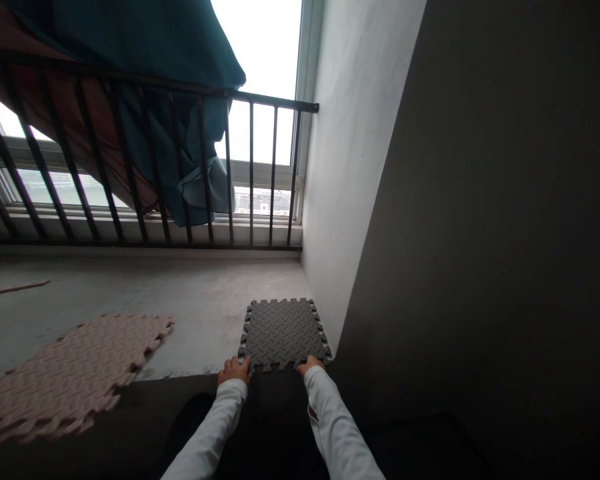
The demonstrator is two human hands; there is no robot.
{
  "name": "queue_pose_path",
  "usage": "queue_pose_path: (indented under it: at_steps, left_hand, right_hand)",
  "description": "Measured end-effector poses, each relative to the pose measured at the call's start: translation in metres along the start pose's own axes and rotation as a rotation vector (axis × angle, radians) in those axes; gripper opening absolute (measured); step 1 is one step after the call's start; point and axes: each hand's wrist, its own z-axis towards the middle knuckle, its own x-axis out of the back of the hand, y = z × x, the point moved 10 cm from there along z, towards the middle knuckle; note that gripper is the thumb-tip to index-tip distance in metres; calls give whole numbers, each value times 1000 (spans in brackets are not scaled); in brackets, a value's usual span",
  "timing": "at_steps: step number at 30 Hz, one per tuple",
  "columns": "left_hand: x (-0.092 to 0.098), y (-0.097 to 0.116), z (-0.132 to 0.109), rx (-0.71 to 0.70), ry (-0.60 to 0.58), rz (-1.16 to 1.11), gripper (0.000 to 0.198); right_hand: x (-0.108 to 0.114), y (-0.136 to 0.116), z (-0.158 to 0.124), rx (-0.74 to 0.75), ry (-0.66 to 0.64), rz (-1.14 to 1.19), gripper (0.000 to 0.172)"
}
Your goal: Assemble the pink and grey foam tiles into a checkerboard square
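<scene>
Below the black iron railing (145, 160), our hands reach onto a dark grey foam floor tile (283, 335) lying on the concrete floor (200, 313) under the railing's right end, its far side well short of the bars and its right corner just beside the white plaster wall (350, 167). Our left hand (235, 371) sits at the tile's near left corner, our right hand (311, 365) at its near right edge. The fingers of both lie curled on the toothed rim, touching it, though we cannot tell whether they truly grasp it. Under the railing's left half, a pink foam floor tile (70, 377) with the same tread lies well apart, with a stretch of concrete between the two and their teeth unlinked. A thin pinkish strip (15, 288) lies farther left beneath the railing. Beyond the bars, a teal cloth (165, 113) hangs before a bright window (265, 80).
</scene>
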Motion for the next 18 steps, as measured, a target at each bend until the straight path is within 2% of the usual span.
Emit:
queue_pose_path:
  at_steps: [4,10,12,15,18]
  left_hand:
    - [-3,4,2,-9,-15,-25,42]
    - [-4,6,-1,-51,-42,-69,44]
    - [1,-1,0,-86,-38,-80,45]
    - [16,-38,5,-63,-13,-63,46]
    - [31,-107,7,71,6,-15,47]
  right_hand:
    - [-5,8,-3,-132,-45,-35,38]
    - [-10,13,1,-143,-86,-32,42]
    - [-11,16,4,-135,-93,-35,43]
    - [-11,19,8,-116,-98,-54,44]
    - [-13,18,10,-97,-110,-97,43]
